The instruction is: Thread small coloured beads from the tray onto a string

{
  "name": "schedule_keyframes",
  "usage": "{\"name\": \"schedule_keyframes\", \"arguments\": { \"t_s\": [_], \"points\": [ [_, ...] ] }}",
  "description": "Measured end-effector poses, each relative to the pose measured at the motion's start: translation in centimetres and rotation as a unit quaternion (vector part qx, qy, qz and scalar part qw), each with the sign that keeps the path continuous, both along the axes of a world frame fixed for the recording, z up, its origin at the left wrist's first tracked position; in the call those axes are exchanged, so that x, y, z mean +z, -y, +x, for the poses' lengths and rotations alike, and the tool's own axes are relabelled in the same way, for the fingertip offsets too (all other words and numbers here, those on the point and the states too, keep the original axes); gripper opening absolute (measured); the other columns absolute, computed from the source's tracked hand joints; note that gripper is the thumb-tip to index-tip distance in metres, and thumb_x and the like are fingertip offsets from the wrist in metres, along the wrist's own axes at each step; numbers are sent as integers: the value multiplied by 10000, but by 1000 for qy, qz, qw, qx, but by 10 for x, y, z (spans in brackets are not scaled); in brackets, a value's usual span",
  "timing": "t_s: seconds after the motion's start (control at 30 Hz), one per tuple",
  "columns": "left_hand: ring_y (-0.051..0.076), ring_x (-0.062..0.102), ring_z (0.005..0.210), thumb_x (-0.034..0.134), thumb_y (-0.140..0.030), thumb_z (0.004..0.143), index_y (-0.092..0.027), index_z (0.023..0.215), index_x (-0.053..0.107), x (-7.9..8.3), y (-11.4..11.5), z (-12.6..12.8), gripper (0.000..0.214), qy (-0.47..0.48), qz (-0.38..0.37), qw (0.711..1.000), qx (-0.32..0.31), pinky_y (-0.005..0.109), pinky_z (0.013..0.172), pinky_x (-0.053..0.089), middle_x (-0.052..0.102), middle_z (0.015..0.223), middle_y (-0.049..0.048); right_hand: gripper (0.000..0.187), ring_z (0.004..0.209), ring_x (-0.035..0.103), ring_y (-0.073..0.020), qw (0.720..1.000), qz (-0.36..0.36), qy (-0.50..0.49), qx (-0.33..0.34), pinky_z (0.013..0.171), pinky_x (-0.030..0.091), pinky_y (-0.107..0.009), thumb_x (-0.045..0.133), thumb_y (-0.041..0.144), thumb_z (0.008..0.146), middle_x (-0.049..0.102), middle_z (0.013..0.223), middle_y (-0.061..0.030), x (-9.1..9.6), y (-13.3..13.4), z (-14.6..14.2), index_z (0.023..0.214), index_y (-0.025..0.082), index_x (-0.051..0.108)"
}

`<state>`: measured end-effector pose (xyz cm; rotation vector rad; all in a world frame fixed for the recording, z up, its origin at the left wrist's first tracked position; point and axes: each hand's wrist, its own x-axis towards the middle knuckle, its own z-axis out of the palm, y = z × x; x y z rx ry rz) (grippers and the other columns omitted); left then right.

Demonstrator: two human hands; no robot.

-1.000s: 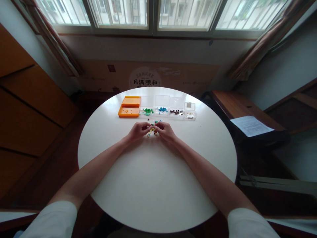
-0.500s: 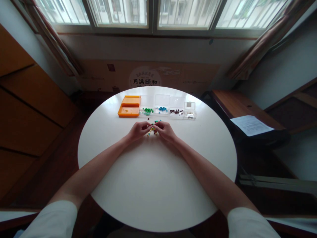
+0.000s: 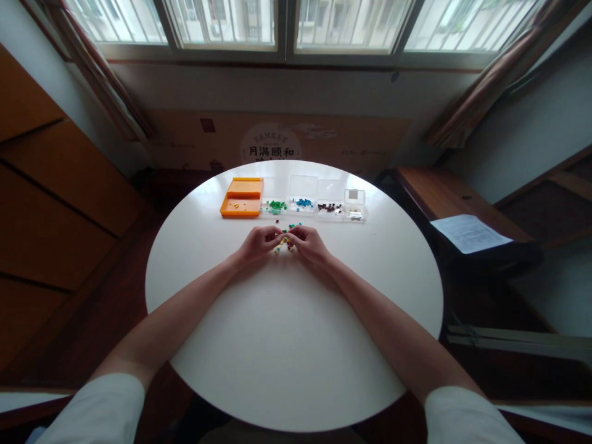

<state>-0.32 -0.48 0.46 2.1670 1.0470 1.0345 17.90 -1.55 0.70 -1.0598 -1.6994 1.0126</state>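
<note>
My left hand (image 3: pixel 259 242) and my right hand (image 3: pixel 311 243) rest side by side on the round white table (image 3: pixel 296 333). Their curled fingertips meet over a small heap of mixed coloured beads (image 3: pixel 286 238). Whatever the fingers pinch is too small to name. Behind the heap stands a row of small boxes: an orange box (image 3: pixel 241 198) with a few yellow bits, then clear boxes with green beads (image 3: pixel 276 205), blue beads (image 3: pixel 304 202), dark red beads (image 3: pixel 329 208) and a small end box (image 3: pixel 354 206).
A dark wooden side table (image 3: pixel 444 197) with a sheet of paper (image 3: pixel 468 234) stands to the right. Orange-brown cabinets (image 3: pixel 41 203) line the left. A window and a cardboard panel lie beyond the table.
</note>
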Motion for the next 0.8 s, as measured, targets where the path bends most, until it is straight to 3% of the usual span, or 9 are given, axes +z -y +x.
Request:
{"name": "schedule_keyframes", "arguments": {
  "t_s": [0.8],
  "points": [
    [54, 394, 461, 552, -357, 823, -107, 809, 672, 3, 2, 0, 278, -10, -14, 1000, -4, 170, 463, 291, 493, 495, -36, 312, 527, 556, -120, 1000, -2, -2, 1, 504, 416, -227, 591, 449, 763, 618, 590, -28, -1, 0, 0, 747, 138, 615]
  ]
}}
